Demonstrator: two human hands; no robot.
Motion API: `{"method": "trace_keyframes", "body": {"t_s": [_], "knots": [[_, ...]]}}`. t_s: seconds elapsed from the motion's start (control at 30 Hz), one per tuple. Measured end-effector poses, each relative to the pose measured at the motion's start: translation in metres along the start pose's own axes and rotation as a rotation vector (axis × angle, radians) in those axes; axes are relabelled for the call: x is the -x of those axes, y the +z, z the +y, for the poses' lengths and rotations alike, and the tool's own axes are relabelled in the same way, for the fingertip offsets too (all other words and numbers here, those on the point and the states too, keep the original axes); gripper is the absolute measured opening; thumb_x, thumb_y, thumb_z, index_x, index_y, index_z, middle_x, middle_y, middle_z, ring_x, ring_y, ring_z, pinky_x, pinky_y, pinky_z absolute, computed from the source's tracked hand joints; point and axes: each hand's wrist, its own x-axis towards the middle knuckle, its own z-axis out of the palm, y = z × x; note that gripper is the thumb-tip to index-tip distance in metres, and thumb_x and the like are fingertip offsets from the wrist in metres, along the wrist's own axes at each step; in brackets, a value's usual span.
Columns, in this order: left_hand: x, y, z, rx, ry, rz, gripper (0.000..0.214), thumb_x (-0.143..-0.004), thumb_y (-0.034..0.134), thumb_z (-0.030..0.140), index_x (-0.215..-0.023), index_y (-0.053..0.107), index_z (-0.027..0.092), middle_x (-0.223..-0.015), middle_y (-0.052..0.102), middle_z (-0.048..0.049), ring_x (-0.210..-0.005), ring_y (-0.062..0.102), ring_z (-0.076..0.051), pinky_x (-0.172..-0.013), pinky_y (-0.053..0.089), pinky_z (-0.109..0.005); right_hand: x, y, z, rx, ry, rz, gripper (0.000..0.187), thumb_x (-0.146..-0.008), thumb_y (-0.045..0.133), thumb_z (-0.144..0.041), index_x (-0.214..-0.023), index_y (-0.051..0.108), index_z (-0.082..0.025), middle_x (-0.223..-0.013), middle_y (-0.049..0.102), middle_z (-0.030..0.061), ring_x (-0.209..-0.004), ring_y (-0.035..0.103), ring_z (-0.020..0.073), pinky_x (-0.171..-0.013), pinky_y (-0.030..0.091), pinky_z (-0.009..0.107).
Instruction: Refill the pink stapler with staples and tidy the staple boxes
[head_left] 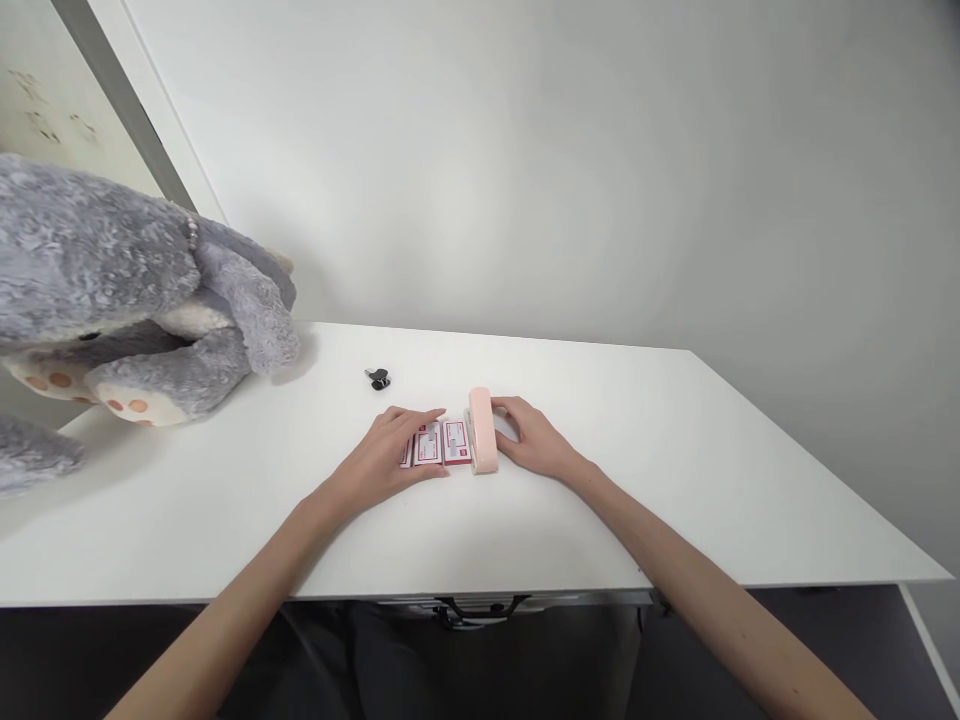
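Note:
Three small red-and-white boxes lie in a row on the white table. My left hand rests over the left end of the row, fingers curved around the boxes and touching them. A pale pink flat box stands on its edge at the right end of the row. My right hand is behind it, fingers pressed against its right side and holding it upright.
A large grey plush toy lies across the table's left end. A small black clip-like object sits beyond the boxes. A light wall stands behind the table. A dark handle shows under the near edge.

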Motion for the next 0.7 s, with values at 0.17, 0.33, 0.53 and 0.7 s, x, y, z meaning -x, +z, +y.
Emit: {"method": "trace_keyframes", "body": {"t_s": [0.17, 0.33, 0.53, 0.7], "knots": [[0.001, 0.0, 0.0, 0.03, -0.039, 0.126, 0.085, -0.082, 0.078, 0.069, -0.152, 0.05, 0.03, -0.142, 0.064, -0.0096, -0.13, 0.057, -0.034, -0.105, 0.052, -0.047, 0.0, -0.001, 0.0, -0.008, 0.01, 0.006, 0.043, -0.102, 0.06, -0.031, -0.144, 0.057, -0.029, -0.146, 0.064, 0.0073, -0.133, 0.06, 0.0272, -0.108, 0.052, 0.047], [-0.01, 0.004, 0.013, 0.094, -0.015, 0.139, 0.089, -0.076, 0.082, 0.069, -0.149, 0.05, 0.029, -0.134, 0.066, -0.0102, -0.121, 0.063, -0.033, -0.102, 0.053, -0.048, -0.001, -0.001, 0.001, -0.003, -0.003, 0.012, 0.042, -0.101, 0.06, -0.029, -0.144, 0.057, -0.028, -0.146, 0.065, 0.0077, -0.133, 0.06, 0.0269, -0.108, 0.051, 0.047], [-0.026, 0.012, 0.02, 0.08, 0.021, 0.076, 0.099, -0.068, 0.088, 0.068, -0.15, 0.049, 0.03, -0.132, 0.069, -0.0094, -0.121, 0.061, -0.035, -0.102, 0.052, -0.051, -0.003, 0.001, 0.005, -0.003, -0.018, 0.014, 0.043, -0.101, 0.059, -0.028, -0.144, 0.056, -0.029, -0.145, 0.065, 0.0076, -0.134, 0.059, 0.0269, -0.109, 0.051, 0.048], [-0.025, 0.011, 0.02, 0.096, -0.006, 0.15, 0.085, -0.075, 0.083, 0.063, -0.146, 0.051, 0.029, -0.136, 0.066, -0.0101, -0.118, 0.063, -0.033, -0.097, 0.054, -0.048, -0.004, 0.002, 0.007, -0.004, -0.023, 0.024, 0.041, -0.102, 0.059, -0.03, -0.143, 0.057, -0.03, -0.143, 0.065, 0.008, -0.133, 0.059, 0.027, -0.11, 0.051, 0.049]]}}
